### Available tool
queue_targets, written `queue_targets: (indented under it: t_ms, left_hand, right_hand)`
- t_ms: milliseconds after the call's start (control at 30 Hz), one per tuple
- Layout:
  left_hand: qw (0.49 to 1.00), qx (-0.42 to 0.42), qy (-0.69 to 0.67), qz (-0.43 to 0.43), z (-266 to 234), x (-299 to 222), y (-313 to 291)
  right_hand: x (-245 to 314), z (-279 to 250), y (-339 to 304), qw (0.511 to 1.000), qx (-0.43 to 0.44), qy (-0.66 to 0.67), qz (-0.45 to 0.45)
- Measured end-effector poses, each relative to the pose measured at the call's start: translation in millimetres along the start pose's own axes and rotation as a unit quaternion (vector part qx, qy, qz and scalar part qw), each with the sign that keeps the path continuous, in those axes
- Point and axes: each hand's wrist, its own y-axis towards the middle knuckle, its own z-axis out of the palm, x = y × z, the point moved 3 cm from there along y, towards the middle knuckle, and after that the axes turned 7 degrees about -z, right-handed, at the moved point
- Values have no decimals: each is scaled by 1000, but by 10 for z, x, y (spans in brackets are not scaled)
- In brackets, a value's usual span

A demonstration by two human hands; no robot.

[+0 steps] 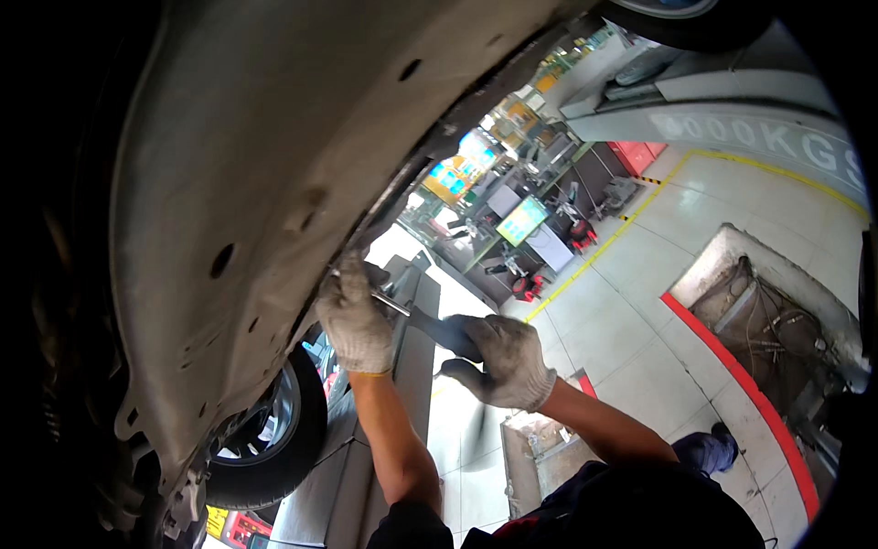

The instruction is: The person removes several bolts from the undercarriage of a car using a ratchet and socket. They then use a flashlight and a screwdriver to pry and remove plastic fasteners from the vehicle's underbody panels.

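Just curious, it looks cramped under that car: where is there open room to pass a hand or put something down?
Open floor lies between the yellow line and the red-edged pit. It is crowded at the underbody panel edge, where the left hand and right hand work a screwdriver above the wheel.

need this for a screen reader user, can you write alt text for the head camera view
Under a raised car, a person's gloved left hand steadies a screwdriver's metal shaft at the edge of the grey underbody panel while the gloved right hand grips its dark handle. A wheel shows lower left; a tiled workshop floor spreads behind.
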Motion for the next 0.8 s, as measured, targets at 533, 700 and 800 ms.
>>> queue_targets:
  t_ms: [533,700,800]
  left_hand:
    - [999,-16,-48,-17,76,-49,-52]
    - [999,-2,-38,-10,108,-28,-72]
    - [991,-9,-124,57,206,148,-81]
  right_hand:
    - [-67,-15,22,999,-20,-34,0]
    - [-99,15,14,890,36,376,254]
    - [91,-191,-22,980,2,-195,-44]
